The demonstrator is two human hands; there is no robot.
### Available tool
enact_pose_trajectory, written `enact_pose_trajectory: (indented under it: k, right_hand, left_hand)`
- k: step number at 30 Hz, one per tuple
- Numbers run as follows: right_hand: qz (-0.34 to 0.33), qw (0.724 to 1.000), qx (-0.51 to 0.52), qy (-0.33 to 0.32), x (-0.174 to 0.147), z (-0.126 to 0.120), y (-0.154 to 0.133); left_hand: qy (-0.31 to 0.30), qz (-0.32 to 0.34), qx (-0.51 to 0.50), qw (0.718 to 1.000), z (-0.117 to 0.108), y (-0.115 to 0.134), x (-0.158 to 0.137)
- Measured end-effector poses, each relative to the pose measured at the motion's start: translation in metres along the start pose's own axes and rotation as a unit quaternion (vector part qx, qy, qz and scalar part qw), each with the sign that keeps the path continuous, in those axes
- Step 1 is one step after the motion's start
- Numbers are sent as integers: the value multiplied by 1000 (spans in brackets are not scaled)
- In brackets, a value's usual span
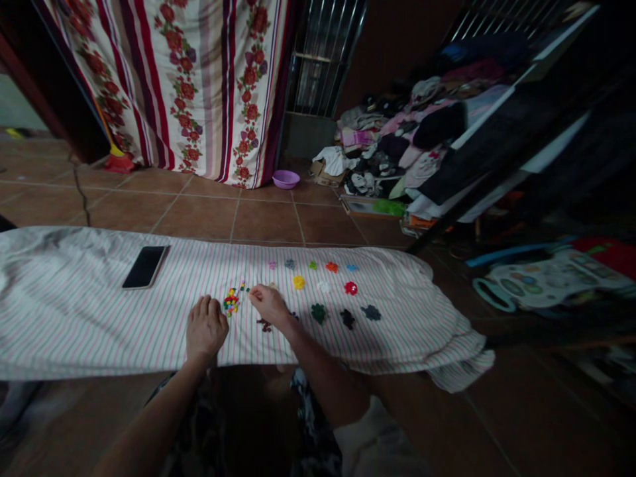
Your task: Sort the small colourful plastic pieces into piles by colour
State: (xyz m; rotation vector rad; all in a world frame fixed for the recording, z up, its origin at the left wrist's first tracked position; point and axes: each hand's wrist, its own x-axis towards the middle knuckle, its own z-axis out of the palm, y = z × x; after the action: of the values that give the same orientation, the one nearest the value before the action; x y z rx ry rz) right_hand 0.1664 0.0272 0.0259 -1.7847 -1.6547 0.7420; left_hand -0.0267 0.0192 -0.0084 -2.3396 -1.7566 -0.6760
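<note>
My left hand [206,326] rests palm down on the striped cloth, fingers laid out, holding nothing that I can see. Just right of its fingertips lies a mixed pile of small coloured pieces [231,301], red, yellow, green and white. My right hand [269,305] is closed in a pinch beyond that pile; whatever is between thumb and forefinger is too small to make out. By its fingertips lie a few loose little pieces [243,287]. Dark brown pieces [265,325] sit under the right wrist, and the forearm partly hides a small dark blue group.
Single-colour heaps spread rightward, including yellow [299,282], white [324,287], red [350,288], orange [332,267], dark green [318,313] and black [347,318]. A phone [145,267] lies at left on the striped cloth [89,318]. Beyond are a purple basin [286,179] and piled clothes [397,142].
</note>
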Motion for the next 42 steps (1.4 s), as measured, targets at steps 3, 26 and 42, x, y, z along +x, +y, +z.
enact_pose_trajectory:
  k: [3,26,42]
  right_hand:
    - [2,998,48,39,-2,-15,15]
    - [153,967,-104,178,24,-96,95]
    - [118,971,-173,116,28,-92,92]
  left_hand:
    - [-1,1,7,1000,0,0,0]
    - [14,16,30,999,1,0,1]
    - [5,7,8,1000,2,0,1]
